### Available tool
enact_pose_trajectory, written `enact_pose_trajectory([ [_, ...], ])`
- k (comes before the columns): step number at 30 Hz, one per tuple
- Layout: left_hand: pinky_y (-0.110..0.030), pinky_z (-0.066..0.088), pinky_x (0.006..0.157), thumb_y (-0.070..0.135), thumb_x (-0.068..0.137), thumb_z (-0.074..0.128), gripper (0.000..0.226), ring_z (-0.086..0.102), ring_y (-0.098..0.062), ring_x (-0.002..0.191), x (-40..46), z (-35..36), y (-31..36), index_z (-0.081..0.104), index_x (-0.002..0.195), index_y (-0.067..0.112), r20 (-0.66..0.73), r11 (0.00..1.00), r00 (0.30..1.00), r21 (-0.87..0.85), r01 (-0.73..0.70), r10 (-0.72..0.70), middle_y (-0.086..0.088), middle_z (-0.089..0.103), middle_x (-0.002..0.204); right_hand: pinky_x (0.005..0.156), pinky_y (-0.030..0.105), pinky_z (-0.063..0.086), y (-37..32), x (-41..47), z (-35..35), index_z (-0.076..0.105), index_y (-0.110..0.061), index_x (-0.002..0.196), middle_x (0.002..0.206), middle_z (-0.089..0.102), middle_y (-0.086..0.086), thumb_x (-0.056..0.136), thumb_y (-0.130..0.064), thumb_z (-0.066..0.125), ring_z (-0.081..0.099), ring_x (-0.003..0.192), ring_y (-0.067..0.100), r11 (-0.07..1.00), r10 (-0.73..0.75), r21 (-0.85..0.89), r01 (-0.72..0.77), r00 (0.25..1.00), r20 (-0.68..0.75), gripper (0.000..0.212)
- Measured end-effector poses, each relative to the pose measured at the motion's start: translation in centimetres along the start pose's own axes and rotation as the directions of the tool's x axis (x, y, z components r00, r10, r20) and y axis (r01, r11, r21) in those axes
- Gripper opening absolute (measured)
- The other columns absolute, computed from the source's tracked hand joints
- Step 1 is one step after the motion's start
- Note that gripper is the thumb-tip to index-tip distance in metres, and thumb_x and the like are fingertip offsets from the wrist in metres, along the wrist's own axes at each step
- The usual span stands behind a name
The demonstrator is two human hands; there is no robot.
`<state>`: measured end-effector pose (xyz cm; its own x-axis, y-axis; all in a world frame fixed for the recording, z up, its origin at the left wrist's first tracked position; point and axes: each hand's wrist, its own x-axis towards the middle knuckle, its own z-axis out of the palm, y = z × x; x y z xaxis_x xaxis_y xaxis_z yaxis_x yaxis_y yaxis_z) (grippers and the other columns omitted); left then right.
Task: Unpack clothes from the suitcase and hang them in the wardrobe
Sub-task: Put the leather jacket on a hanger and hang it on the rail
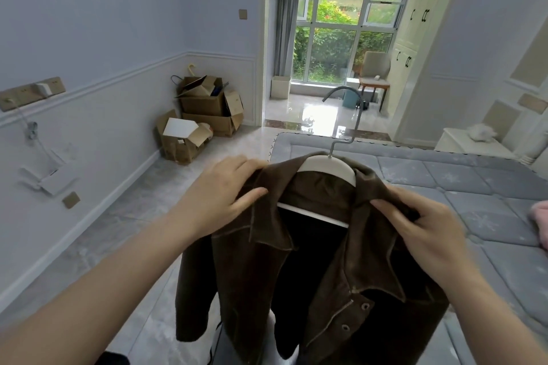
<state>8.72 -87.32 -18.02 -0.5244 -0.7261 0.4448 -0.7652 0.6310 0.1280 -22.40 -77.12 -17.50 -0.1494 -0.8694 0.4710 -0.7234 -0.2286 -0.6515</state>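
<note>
The jacket (311, 261) hangs on a white hanger (329, 169) held up in front of the person, over the floor just beside the near-left corner of the bed (474, 187), its hook (344, 115) pointing up and away. The left hand (219, 195) lies on the jacket's left shoulder with fingers fairly straight, thumb pressing the cloth near the collar; it seems to smooth and steady rather than clutch. The right hand (427, 225) pinches the other collar flap between thumb and curled fingers. The step in hand looks like seating the jacket squarely on the hanger before carrying it to the wardrobe (415, 27), which stands well apart at the far right by the window. To do it well, both shoulder seams should sit over the hanger's ends, the collar should be folded down evenly on each side, and the front should hang open without twist. The left sleeve droops lower than the rest, so weight may pull that side off; a tug toward the right would balance it. The suitcase is not in view.
</note>
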Motion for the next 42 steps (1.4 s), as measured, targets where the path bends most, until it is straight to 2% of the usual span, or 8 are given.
enact_pose_trajectory([
  [4, -0.033, 0.046, 0.063, 0.053, 0.094, 0.039, 0.031, 0.055, -0.013, 0.077, 0.0, 0.5, -0.8, 0.052, 0.099, 0.025, -0.116, 0.996, 0.993, 0.086, 0.017, -0.007, 0.009, 0.055, 0.088, 0.08, 0.041, 0.054, -1.1, 0.4, 0.4, 0.053, -0.078, 0.095, 0.094, 0.064, -0.041, 0.082, -0.054, 0.064, 0.066, 0.1, 0.002, 0.999, -0.013, -0.04, 0.013, 1.0, -0.004, 0.029],
  [8, -0.029, 0.039, 0.05, 0.048, 0.097, 0.041, 0.032, 0.055, -0.015, 0.061, -1.1, -1.1, -1.2, 0.055, 0.088, 0.021, -0.241, 0.985, 0.97, 0.172, 0.03, 0.013, 0.007, 0.057, 0.074, 0.078, 0.042, 0.055, -2.0, 0.7, 1.0, 0.057, -0.072, 0.1, 0.096, 0.069, -0.033, 0.079, -0.058, 0.063, 0.066, 0.097, 0.003, 0.999, -0.035, 0.009, 0.035, 0.999, -0.021, 0.025],
  [16, -0.013, 0.014, 0.05, 0.043, 0.098, 0.039, 0.034, 0.052, -0.014, 0.055, -4.2, -3.8, -2.0, 0.059, 0.086, 0.018, -0.21, 0.971, 0.977, 0.229, 0.072, -0.023, 0.005, 0.057, 0.068, 0.072, 0.041, 0.055, -4.4, 0.1, 2.8, 0.061, -0.065, 0.105, 0.094, 0.069, -0.032, 0.081, -0.05, 0.066, 0.066, 0.091, -0.001, 0.995, -0.091, 0.028, 0.091, 0.996, 0.004, 0.029],
  [26, -0.028, 0.034, 0.046, 0.042, 0.093, 0.043, 0.029, 0.056, -0.023, 0.056, -9.1, -5.2, 1.7, 0.058, 0.084, 0.018, -0.311, 0.898, 0.932, 0.33, 0.292, -0.189, 0.004, 0.055, 0.066, 0.081, 0.042, 0.057, -3.0, 1.7, 3.7, 0.067, -0.057, 0.107, 0.097, 0.07, -0.033, 0.082, -0.045, 0.07, 0.066, 0.097, -0.007, 0.951, -0.235, 0.25, 0.181, 0.95, 0.206, 0.028],
  [31, -0.026, 0.027, 0.048, 0.041, 0.091, 0.043, 0.025, 0.056, -0.023, 0.056, -10.6, -4.2, 6.2, 0.054, 0.085, 0.019, -0.327, 0.829, 0.894, 0.368, 0.42, -0.308, 0.005, 0.054, 0.067, 0.08, 0.042, 0.057, -0.6, 2.8, 2.3, 0.07, -0.051, 0.106, 0.097, 0.071, -0.03, 0.084, -0.039, 0.071, 0.066, 0.095, -0.007, 0.9, -0.361, 0.368, 0.233, 0.871, 0.332, 0.025],
  [32, -0.026, 0.028, 0.048, 0.041, 0.091, 0.043, 0.026, 0.056, -0.023, 0.057, -11.3, -3.7, 8.1, 0.055, 0.085, 0.019, -0.345, 0.789, 0.868, 0.385, 0.478, -0.358, 0.005, 0.055, 0.067, 0.079, 0.043, 0.057, -0.1, 3.0, 1.9, 0.071, -0.051, 0.105, 0.096, 0.072, -0.028, 0.084, -0.039, 0.071, 0.067, 0.094, -0.006, 0.881, -0.417, 0.391, 0.266, 0.827, 0.378, 0.024],
  [35, -0.026, 0.028, 0.048, 0.042, 0.091, 0.042, 0.028, 0.058, -0.022, 0.058, -12.5, -3.4, 10.3, 0.056, 0.085, 0.019, -0.335, 0.74, 0.833, 0.389, 0.548, -0.44, 0.006, 0.057, 0.068, 0.077, 0.041, 0.057, 0.5, 3.5, 2.0, 0.07, -0.054, 0.101, 0.093, 0.071, -0.031, 0.082, -0.039, 0.073, 0.066, 0.092, -0.008, 0.865, -0.437, 0.417, 0.278, 0.826, 0.356, 0.025],
  [42, -0.029, 0.035, 0.046, 0.044, 0.091, 0.04, 0.024, 0.057, -0.021, 0.06, -19.2, -4.8, 19.3, 0.053, 0.087, 0.023, -0.4, 0.516, 0.655, 0.407, 0.754, -0.641, 0.008, 0.056, 0.069, 0.077, 0.038, 0.057, -1.0, 0.9, 2.2, 0.069, -0.052, 0.108, 0.095, 0.069, -0.035, 0.082, -0.04, 0.074, 0.066, 0.093, -0.008, 0.753, -0.628, 0.552, 0.358, 0.642, 0.44, 0.029],
])
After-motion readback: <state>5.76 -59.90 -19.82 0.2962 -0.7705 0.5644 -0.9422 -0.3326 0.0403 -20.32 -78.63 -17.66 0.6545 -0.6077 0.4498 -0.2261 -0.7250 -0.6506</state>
